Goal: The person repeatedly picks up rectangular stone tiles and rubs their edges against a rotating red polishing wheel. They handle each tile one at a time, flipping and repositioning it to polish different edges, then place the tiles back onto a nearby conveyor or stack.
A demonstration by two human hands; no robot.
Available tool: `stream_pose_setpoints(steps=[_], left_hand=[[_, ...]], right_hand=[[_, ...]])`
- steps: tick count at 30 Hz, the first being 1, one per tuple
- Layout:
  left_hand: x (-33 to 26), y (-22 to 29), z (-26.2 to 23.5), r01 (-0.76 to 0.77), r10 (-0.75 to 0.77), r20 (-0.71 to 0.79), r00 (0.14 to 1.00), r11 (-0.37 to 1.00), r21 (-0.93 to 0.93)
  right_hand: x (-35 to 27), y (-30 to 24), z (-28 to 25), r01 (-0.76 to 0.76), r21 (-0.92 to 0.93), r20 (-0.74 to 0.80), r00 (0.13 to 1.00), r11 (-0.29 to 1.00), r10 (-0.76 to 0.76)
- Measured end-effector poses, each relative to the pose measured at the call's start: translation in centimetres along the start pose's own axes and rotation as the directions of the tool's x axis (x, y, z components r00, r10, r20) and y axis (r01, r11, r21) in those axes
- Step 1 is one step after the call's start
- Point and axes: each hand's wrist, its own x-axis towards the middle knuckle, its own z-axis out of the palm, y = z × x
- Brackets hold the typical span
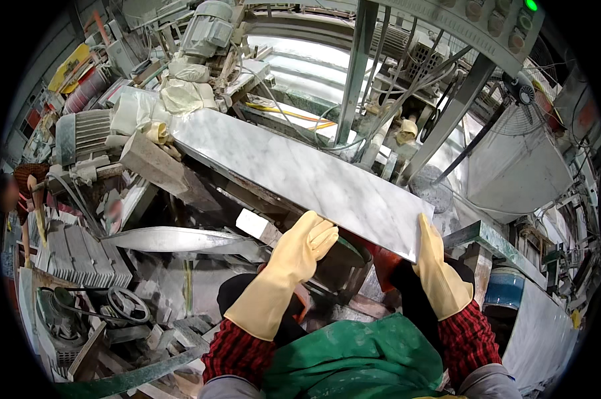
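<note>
A long white marble slab [300, 169] with grey veins slants from the upper left down to the right in front of me. Both my hands wear cream rubber gloves. My left hand [307, 243] is at the slab's near long edge, its fingers bent together against it; their tips are partly hidden. At the slab's right end, my right hand [437, 259] grips the short edge, its fingers pointing up along it. The slab's far left end rests by a machine wrapped in pale plastic [184, 93].
A grey motor [207, 30] stands at the back left. Metal posts [357, 73] and a control panel [473, 23] with a green light rise at the back right. A fan [520, 93], a blue bucket [504, 289] and a stack of grey pieces [81, 256] stand around. Another person [24, 183] is at far left.
</note>
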Motion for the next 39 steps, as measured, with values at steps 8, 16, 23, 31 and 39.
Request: stream_pose_setpoints(steps=[8,16,23,31,39], left_hand=[[0.0,3.4,-1.9,-0.429,0.446,-0.009,0.895,0.866,0.257],[3.6,4.3,-2.0,-0.383,0.681,0.383,0.625,-0.160,0.910],[6.7,4.6,-4.7,-0.176,0.640,0.534,0.553,-0.536,0.826],[6.8,3.8,-5.4,-0.137,0.625,0.437,0.647,-0.468,0.873],[8.3,3.1,-4.5,-0.070,0.657,0.410,0.633,-0.478,0.876]], right_hand=[[0.0,1.2,0.6,0.054,-0.206,-0.089,0.993,0.977,-0.074],[-0.5,1.4,2.4,0.027,-0.192,-0.135,0.989,0.981,-0.054],[2.7,5.1,1.8,0.180,-0.249,-0.080,0.975,0.951,-0.206],[3.7,4.5,1.8,0.020,-0.651,-0.097,0.989,0.759,-0.109],[-0.2,-7.6,5.0,0.636,-0.536,0.276,0.754,0.556,-0.596]])
